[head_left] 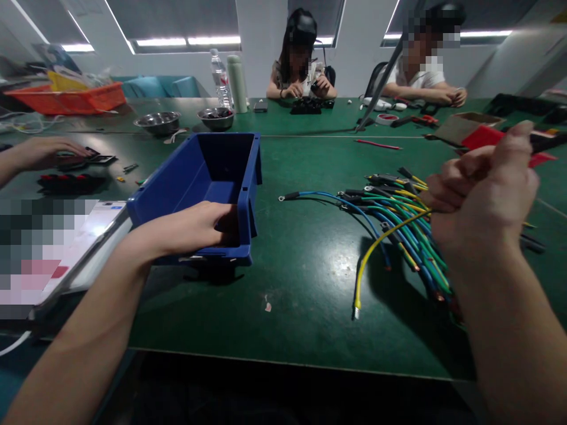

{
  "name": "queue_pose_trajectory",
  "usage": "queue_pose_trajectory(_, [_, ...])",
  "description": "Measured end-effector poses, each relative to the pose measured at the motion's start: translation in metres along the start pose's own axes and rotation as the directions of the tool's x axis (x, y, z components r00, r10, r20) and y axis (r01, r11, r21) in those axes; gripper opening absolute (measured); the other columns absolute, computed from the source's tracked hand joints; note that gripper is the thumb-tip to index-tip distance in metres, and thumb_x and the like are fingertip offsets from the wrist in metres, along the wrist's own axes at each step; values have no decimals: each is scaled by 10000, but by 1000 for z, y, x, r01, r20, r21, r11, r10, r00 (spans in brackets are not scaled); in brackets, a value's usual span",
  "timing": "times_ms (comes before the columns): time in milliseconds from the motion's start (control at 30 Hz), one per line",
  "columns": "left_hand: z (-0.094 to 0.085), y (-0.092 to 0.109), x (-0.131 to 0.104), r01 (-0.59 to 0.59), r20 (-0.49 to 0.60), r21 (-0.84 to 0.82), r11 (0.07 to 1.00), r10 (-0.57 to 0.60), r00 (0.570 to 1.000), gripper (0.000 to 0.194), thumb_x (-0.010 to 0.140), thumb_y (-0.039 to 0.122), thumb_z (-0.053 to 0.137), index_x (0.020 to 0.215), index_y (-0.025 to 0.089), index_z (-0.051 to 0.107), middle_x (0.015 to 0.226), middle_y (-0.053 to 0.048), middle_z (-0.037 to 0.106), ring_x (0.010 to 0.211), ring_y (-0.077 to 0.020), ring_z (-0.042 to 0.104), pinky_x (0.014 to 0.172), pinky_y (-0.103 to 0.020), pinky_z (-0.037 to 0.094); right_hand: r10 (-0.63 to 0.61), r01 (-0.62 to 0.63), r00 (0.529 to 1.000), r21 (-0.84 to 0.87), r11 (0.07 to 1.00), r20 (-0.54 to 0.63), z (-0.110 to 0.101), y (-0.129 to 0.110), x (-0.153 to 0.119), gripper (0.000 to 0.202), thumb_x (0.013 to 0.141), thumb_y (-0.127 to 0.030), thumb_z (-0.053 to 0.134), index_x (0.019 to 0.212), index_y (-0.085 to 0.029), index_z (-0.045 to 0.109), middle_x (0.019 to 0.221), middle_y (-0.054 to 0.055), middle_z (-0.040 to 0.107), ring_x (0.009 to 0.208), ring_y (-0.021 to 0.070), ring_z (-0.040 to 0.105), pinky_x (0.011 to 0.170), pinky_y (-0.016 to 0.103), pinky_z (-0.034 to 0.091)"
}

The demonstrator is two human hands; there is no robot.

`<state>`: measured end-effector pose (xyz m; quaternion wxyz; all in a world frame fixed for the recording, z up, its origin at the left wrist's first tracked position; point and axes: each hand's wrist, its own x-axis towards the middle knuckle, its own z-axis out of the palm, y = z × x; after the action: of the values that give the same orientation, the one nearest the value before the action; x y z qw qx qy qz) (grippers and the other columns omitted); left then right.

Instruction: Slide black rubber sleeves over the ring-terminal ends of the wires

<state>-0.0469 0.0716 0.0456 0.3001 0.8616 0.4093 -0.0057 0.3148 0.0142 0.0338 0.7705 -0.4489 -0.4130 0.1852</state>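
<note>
- Gripping a yellow wire [376, 248] in our right hand [482, 195], we have the fingers clenched around its upper end, and the wire curves down and to the left, its free metal tip just above or on the tabletop [310, 295]; we cannot tell which.
- Our right hand hovers over the wire bundle [398, 200], a fan of blue, green and yellow leads lying on the tabletop with their long axis running left to right, the terminal ends pointing left.
- Our left hand [199, 227] grasps the near rim of the blue plastic bin [212, 171], fingers hooked over the edge; the bin is tipped up off the tabletop, its open side toward us.
- The bin lies to the left of the wire, apart from it, so the left hand is nearer the bin and the right nearer the bundle.
- Farther out: a phone [88, 236] by our left forearm, two steel bowls [186, 121], bottles, an orange tray, and co-workers' hands at the far edge and left.
</note>
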Motion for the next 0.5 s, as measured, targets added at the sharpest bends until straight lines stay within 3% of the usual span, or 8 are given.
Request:
queue_pose_trajectory(133, [0,-1,0,-18,8,-3,1000,18,1000,386,775,203,506,1115,233,686,1164,3,730,942,-188,693,831,-261,536,122,-135,965,43,990,231,-28,18,16,641,803,-771,525,575,-233,262,421,-75,169,320,47,164,335,271,58])
queue_pose_trajectory(233, [0,-2,-1,-2,5,10,1000,2,1000,386,775,215,501,1109,227,693,1152,-7,736,948,-195,698,826,-264,543,186,-200,938,18,980,293,-45,30,23,733,675,-889,516,554,-235,208,429,-70,159,340,47,179,344,279,74])
queue_pose_trajectory(300, [0,-3,0,0,-2,27,1000,0,1000,406,765,193,494,1116,229,694,1170,-13,730,976,-200,697,843,-269,544,228,-236,932,-5,972,282,-51,36,26,752,680,-896,498,530,-235,173,423,-67,137,340,43,163,351,281,71])
queue_pose_trajectory(400, [0,-4,1,-7,-9,31,999,8,1000,455,756,171,493,1166,235,680,1193,-18,722,976,-203,697,842,-275,548,251,-254,937,-21,967,241,-51,39,29,651,791,-664,587,511,-237,182,425,-65,132,342,41,159,364,284,90])
queue_pose_trajectory(500, [0,-2,0,-5,-18,18,1000,6,1000,416,772,196,513,1149,223,685,1132,-11,738,906,-191,700,803,-265,553,227,-232,941,-11,973,252,-42,34,27,329,729,-352,590,569,-229,330,495,-43,264,394,55,266,391,278,177])
